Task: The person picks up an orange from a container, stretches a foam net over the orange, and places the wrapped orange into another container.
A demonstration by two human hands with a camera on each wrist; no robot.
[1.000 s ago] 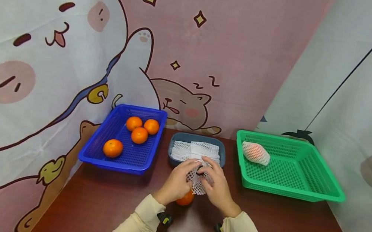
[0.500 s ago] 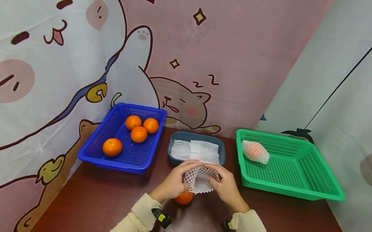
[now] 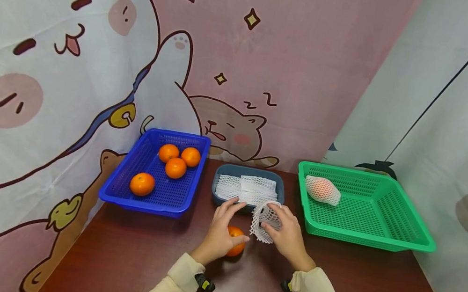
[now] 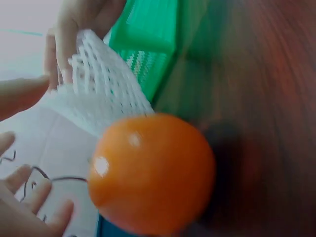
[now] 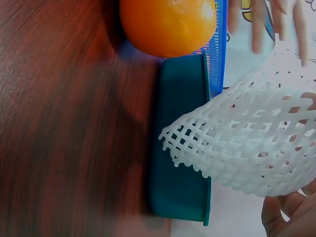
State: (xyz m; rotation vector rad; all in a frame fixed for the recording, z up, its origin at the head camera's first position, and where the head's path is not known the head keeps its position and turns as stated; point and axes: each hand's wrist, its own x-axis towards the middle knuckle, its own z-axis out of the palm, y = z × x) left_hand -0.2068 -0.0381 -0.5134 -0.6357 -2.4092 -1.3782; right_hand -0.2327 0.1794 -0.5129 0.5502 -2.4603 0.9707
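My right hand (image 3: 291, 240) holds a white foam net sleeve (image 3: 260, 226), its fingers curled at the sleeve's mouth, which is spread wide. In the right wrist view the foam net sleeve (image 5: 252, 140) hangs as a loose mesh tube with nothing seen inside. My left hand (image 3: 219, 234) is off the net, its thumb and fingers spread above and beside an orange (image 3: 235, 249) on the table. In the left wrist view the whole orange (image 4: 153, 173) shows, apart from the left fingers (image 4: 34, 197). The left hand covers part of the orange in the head view.
A blue basket (image 3: 104, 195) with several oranges (image 3: 142, 184) stands left. Behind the hands, a grey-blue tray (image 3: 214, 199) holds more white foam nets (image 3: 257, 190). The green basket (image 3: 370, 244) at right contains one net-wrapped fruit (image 3: 322, 191). A patterned cloth hangs behind the table.
Both hands stretched the net's mouth open between them. Since then my left hand has let go and moved left and down over the orange, while the right keeps the net, slightly further right.
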